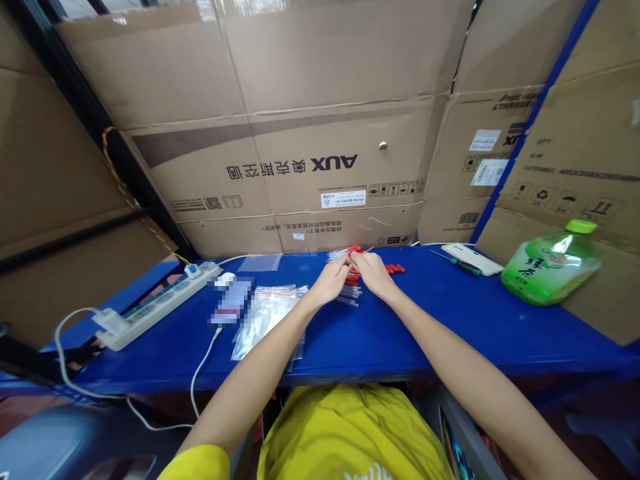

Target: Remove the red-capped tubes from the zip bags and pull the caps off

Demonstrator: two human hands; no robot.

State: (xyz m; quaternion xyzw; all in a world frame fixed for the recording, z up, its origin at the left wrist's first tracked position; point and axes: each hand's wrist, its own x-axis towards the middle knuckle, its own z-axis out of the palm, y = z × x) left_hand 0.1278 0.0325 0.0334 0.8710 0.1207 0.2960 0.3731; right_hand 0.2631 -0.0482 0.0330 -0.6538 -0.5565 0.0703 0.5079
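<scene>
At the middle of the blue table, my left hand (331,280) and my right hand (375,275) meet with fingers closed in a pinch. A thin pale shaft pokes out beyond my right fingertips, and red shows between the two hands. Around and under them lies a pile of thin metal rods with red ends (353,279), the shafts pointing several ways. More red ends (396,269) stick out just right of my right hand. My fingers hide much of the pile and most of what they grip.
Clear zip bags (270,317) lie left of my arm, beside a blurred phone (233,301) on a cable. A power strip (160,307) stands further left. At right are a green-handled screwdriver (466,266), a pale flat case (473,257) and a green bottle (550,263). Cardboard (300,140) walls the back.
</scene>
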